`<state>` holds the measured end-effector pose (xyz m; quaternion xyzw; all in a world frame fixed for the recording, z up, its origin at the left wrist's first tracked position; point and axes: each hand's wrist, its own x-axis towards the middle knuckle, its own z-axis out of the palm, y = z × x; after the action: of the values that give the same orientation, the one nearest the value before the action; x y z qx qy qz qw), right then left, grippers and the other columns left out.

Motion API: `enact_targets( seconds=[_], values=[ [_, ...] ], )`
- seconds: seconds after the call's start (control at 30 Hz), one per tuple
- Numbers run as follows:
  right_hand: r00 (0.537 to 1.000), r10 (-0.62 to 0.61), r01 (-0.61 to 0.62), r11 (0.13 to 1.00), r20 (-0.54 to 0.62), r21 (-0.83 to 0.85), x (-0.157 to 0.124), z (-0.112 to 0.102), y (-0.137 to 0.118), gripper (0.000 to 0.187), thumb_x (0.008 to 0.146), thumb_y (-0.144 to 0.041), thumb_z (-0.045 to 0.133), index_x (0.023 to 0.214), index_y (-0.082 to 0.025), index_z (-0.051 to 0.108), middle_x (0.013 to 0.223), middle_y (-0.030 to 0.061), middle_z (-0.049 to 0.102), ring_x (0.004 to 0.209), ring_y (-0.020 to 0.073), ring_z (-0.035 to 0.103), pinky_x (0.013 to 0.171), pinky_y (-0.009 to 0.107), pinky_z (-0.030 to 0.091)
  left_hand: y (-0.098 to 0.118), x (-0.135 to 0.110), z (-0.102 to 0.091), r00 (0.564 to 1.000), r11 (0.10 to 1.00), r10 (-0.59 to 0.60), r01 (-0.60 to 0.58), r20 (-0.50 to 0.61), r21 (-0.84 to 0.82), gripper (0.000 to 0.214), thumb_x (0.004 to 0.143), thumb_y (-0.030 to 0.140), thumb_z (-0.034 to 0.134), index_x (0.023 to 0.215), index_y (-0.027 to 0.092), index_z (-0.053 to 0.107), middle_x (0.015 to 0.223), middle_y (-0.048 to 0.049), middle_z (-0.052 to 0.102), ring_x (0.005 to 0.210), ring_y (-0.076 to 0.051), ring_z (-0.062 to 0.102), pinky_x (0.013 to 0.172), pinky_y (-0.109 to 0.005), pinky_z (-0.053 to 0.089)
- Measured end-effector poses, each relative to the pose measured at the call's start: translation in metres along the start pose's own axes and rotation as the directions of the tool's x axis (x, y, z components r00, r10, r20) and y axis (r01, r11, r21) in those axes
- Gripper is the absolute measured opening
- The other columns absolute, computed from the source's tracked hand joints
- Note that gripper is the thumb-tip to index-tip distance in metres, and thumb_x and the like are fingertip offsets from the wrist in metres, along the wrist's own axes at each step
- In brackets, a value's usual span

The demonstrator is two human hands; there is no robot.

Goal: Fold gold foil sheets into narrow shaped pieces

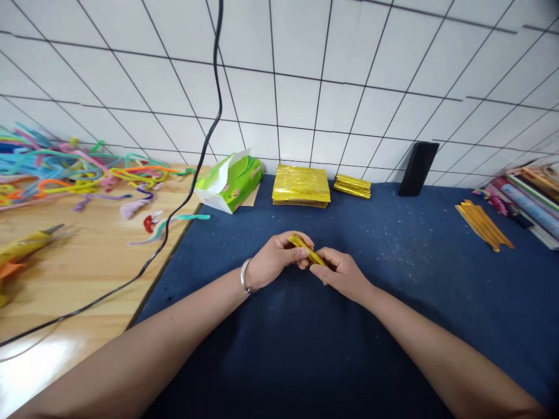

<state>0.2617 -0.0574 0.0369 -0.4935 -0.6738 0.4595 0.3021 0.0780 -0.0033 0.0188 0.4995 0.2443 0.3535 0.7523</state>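
A narrow folded strip of gold foil paper (307,249) is held slantwise between both hands, above the dark blue table cover. My left hand (279,256), with a silver bangle at the wrist, pinches its upper left end, thumb on top. At the lower right end, my right hand (338,270) grips it between thumb and fingers. Beyond the hands lies a stack of gold foil sheets (301,185). Right of that stack sit folded gold strips (353,186). The fingertips under the strip are partly hidden.
A green tissue box (231,180) and an upright black object (418,169) stand by the tiled wall. Flattened golden strips (484,225) and books (530,201) lie right. Left, a black cable (203,151) crosses a wooden surface with pipe cleaners (82,169) and a yellow tool (26,247).
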Motion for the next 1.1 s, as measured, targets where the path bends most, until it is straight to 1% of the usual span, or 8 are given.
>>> enact_targets(
  seconds=[0.13,0.27,0.37,0.47,0.57,0.67,0.97,1.1],
  values=[
    [1.000,-0.005,0.004,0.998,-0.023,-0.056,0.0010,0.0017,0.0016,0.030,0.086,-0.046,0.045,0.084,-0.019,0.057,0.065,-0.0022,0.052,0.058,0.0093,0.050,0.057,0.022,0.040,-0.0022,0.0016,-0.0009,0.999,0.996,0.029,-0.028,-0.016,0.088,0.023,0.077,0.026,0.065,0.095,0.013,0.057,0.070,0.0006,0.057,0.058,-0.006,0.054,0.058,-0.020,0.045],
    [1.000,-0.001,0.001,0.999,0.005,0.038,0.0015,0.0025,0.0049,0.037,0.089,-0.048,0.038,0.076,-0.018,0.055,0.064,-0.0013,0.053,0.057,0.0095,0.052,0.057,0.023,0.042,-0.0032,0.0021,0.0002,0.999,0.987,0.033,-0.033,0.002,0.160,0.023,0.079,0.027,0.063,0.094,0.012,0.056,0.072,0.0000,0.058,0.058,-0.006,0.053,0.058,-0.020,0.045],
    [1.000,0.016,-0.016,0.996,-0.007,0.091,0.0020,0.0024,0.0072,0.041,0.089,-0.050,0.035,0.073,-0.017,0.053,0.065,-0.0002,0.054,0.057,0.0093,0.052,0.055,0.022,0.041,-0.0033,0.0028,0.0020,0.999,0.984,0.048,-0.045,-0.014,0.172,0.027,0.079,0.026,0.063,0.100,0.014,0.052,0.074,0.0006,0.057,0.057,-0.005,0.053,0.057,-0.019,0.046],
    [0.998,0.048,-0.044,0.993,-0.032,0.105,0.0026,0.0022,0.0070,0.043,0.089,-0.052,0.035,0.076,-0.016,0.055,0.064,-0.0002,0.053,0.054,0.0087,0.049,0.052,0.021,0.039,-0.0035,0.0037,0.0036,0.993,0.983,0.094,-0.080,-0.076,0.164,0.035,0.079,0.025,0.063,0.107,0.017,0.045,0.079,0.0006,0.057,0.059,-0.006,0.056,0.056,-0.019,0.048],
    [0.996,0.078,-0.072,0.991,-0.050,0.117,0.0032,0.0017,0.0053,0.044,0.088,-0.054,0.035,0.080,-0.016,0.056,0.062,-0.0010,0.051,0.052,0.0084,0.046,0.049,0.021,0.037,-0.0034,0.0042,0.0043,0.973,0.975,0.163,-0.134,-0.164,0.175,0.036,0.079,0.023,0.062,0.106,0.018,0.040,0.079,0.0016,0.057,0.059,-0.007,0.058,0.055,-0.019,0.049],
    [0.995,0.089,-0.082,0.988,-0.046,0.133,0.0035,0.0014,0.0050,0.044,0.087,-0.055,0.037,0.079,-0.016,0.056,0.061,-0.0021,0.049,0.052,0.0084,0.046,0.049,0.021,0.036,-0.0031,0.0038,0.0042,0.955,0.964,0.214,-0.173,-0.204,0.201,0.034,0.079,0.023,0.062,0.103,0.019,0.038,0.077,0.0027,0.056,0.058,-0.006,0.057,0.053,-0.018,0.048],
    [0.998,0.057,-0.054,0.996,-0.029,0.077,0.0031,0.0004,0.0086,0.042,0.087,-0.054,0.038,0.080,-0.017,0.056,0.064,-0.0018,0.048,0.056,0.0091,0.044,0.051,0.021,0.035,-0.0021,0.0036,0.0041,0.966,0.949,0.228,-0.192,-0.123,0.250,0.036,0.079,0.020,0.062,0.108,0.020,0.041,0.080,0.0022,0.054,0.061,-0.006,0.054,0.056,-0.019,0.047],
    [0.999,0.044,-0.043,0.999,-0.031,0.016,0.0030,0.0003,0.0087,0.043,0.087,-0.054,0.037,0.078,-0.017,0.056,0.065,-0.0012,0.049,0.058,0.0098,0.045,0.053,0.021,0.035,-0.0020,0.0038,0.0048,0.960,0.945,0.245,-0.206,-0.134,0.253,0.034,0.078,0.020,0.062,0.105,0.019,0.043,0.080,0.0022,0.054,0.060,-0.005,0.052,0.055,-0.019,0.047]
  ],
)
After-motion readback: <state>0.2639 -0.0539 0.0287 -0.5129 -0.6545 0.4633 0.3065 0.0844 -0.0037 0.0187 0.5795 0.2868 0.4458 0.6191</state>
